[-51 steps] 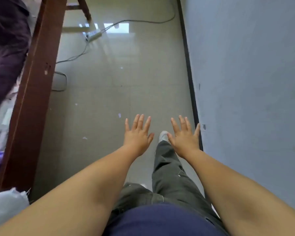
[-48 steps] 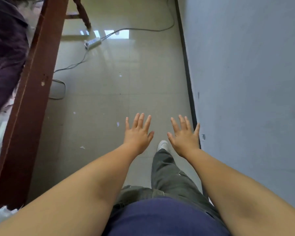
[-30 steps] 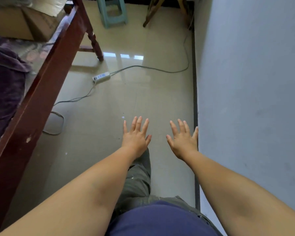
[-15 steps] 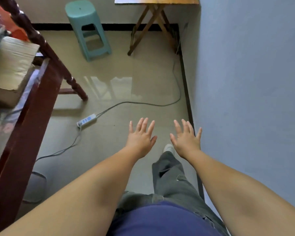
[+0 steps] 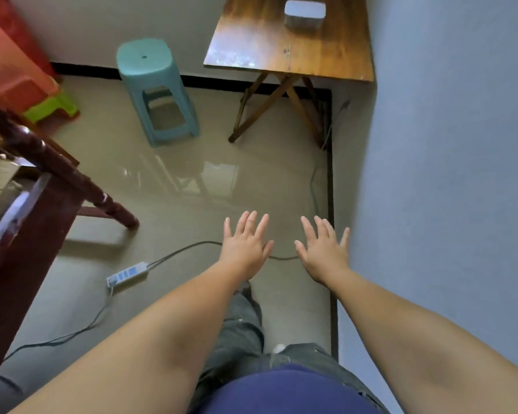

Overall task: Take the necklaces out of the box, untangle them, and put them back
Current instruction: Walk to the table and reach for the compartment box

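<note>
I hold my left grip [image 5: 245, 246] and right grip [image 5: 323, 252] out flat over the floor, fingers spread, both empty. The box [image 5: 304, 12] sits far off on the desk [image 5: 287, 52], long axis running left-right; its top edge is cut off and its contents are hidden.

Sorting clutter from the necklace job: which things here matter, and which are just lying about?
Job: grey box on the wooden folding table; left hand and right hand, both open, empty.

Lying about: teal stool, power strip, stacked stools.
</note>
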A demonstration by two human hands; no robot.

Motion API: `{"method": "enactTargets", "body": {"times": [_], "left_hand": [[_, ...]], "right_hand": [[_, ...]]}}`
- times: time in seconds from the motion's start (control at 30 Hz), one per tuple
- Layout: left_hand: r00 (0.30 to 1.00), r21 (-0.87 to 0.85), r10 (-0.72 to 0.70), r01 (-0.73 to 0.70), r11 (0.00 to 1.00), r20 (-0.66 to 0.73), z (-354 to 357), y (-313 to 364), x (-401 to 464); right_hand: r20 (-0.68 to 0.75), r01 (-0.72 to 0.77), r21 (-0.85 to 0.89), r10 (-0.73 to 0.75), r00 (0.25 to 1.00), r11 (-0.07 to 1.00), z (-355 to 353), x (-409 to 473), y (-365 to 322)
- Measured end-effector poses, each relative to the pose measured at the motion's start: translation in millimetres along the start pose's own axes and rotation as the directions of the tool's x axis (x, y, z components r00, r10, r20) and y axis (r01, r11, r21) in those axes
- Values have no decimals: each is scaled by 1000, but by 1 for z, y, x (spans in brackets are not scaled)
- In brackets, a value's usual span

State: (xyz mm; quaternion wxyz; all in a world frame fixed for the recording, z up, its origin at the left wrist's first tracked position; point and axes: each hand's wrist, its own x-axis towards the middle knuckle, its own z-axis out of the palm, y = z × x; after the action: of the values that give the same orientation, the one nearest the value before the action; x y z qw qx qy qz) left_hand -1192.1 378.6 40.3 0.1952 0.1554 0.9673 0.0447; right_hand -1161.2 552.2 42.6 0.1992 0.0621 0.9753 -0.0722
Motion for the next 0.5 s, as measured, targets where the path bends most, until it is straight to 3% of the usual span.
{"method": "enactTargets", "body": {"times": [0.13, 0.4, 0.5], "left_hand": [[1000, 20, -14, 15, 1000, -7, -34, -30, 97], [995, -28, -90, 89, 996, -35, -141, -91, 286], [1000, -16, -7, 7, 1000, -26, -165, -84, 348]], "right_hand": [[-5, 19, -15, -19, 1000, 1000, -32, 103, -10], [-41, -83, 111, 88, 995, 990, -135, 283, -36], [-46, -123, 110, 129, 991, 986, -161, 341, -26]]}}
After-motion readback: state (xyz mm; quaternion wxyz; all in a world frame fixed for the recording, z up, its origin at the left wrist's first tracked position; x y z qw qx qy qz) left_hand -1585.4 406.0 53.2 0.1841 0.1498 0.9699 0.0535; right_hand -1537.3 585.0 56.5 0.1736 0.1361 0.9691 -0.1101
